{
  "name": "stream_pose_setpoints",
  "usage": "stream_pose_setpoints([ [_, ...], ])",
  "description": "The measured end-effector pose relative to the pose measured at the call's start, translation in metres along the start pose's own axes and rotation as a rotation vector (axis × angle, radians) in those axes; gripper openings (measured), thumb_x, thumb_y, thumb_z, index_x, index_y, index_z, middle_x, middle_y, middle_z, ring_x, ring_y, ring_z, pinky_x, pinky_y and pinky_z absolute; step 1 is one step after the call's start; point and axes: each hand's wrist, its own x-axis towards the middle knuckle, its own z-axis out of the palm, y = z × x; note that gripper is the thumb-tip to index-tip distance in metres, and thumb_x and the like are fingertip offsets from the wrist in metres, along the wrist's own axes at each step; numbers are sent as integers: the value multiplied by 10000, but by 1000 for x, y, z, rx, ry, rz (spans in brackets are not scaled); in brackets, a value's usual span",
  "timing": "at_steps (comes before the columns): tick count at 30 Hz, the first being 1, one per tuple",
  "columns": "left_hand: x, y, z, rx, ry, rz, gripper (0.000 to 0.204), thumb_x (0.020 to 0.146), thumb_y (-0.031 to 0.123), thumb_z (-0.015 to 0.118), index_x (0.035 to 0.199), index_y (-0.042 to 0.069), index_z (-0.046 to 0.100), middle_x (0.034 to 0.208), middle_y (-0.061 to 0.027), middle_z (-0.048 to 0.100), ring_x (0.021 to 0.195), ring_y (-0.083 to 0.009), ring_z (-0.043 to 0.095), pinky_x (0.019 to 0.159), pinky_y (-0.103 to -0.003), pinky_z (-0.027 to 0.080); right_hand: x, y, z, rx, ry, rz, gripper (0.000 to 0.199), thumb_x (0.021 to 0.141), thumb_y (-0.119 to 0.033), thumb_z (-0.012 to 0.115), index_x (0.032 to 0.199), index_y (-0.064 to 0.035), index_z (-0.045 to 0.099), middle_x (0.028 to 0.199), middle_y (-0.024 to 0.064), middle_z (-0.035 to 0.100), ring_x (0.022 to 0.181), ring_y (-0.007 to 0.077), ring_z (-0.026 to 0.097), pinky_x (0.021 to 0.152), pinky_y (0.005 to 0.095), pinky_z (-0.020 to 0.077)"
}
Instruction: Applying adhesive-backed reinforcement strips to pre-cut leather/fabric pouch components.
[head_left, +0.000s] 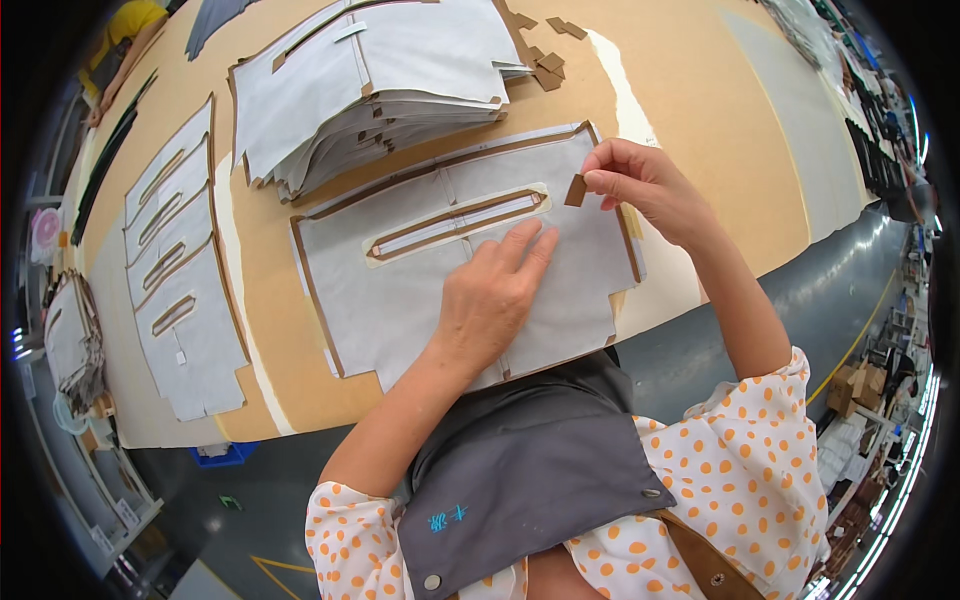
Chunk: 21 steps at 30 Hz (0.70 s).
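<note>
One brown patch (576, 190) is pinched in our right hand (648, 190) | left hand (490, 300) lies kinda flat, probably steadying our slotted white panel (375, 310)

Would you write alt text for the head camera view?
A person's right hand pinches a small brown piece over a pale, brown-edged panel, while the left hand rests on it near a long framed slot. A stack of similar panels lies beyond.

We see the tan table (730, 130) carrying a white panel (365, 310), stacked panels (300, 110), brown pieces (549, 76) and, perhaps, dark strips (110, 153).
</note>
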Motion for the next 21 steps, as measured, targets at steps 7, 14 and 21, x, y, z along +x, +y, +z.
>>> stream_pose_setpoints([
  [7, 1, -5, 11, 45, -5, 28, 275, 841, 118, 724, 1116, 129, 729, 1113, 33, 666, 658, -146, 592, 583, -290, 517, 27, 0, -1, -122, -114, 76, 182, 976, -238, 676, 931, -67, 635, 830, -33, 603, 762, 49, 565, 660, 227, 499],
  [14, 0, -6, 12, 54, 3, 22, 272, 830, 120, 735, 1102, 130, 730, 1124, 48, 665, 645, -126, 570, 567, -272, 501, 46, -3, -1, -190, -245, 192, 198, 982, -233, 662, 902, -54, 631, 755, -25, 602, 670, 51, 576, 577, 214, 491],
  [21, -1, -4, 10, 49, 3, 15, 295, 817, 112, 731, 1112, 126, 724, 1131, 45, 665, 643, -124, 565, 569, -268, 505, 52, -5, 3, -325, -275, 158, 221, 974, -244, 641, 925, -29, 659, 731, 18, 640, 612, 85, 591, 591, 246, 509],
])
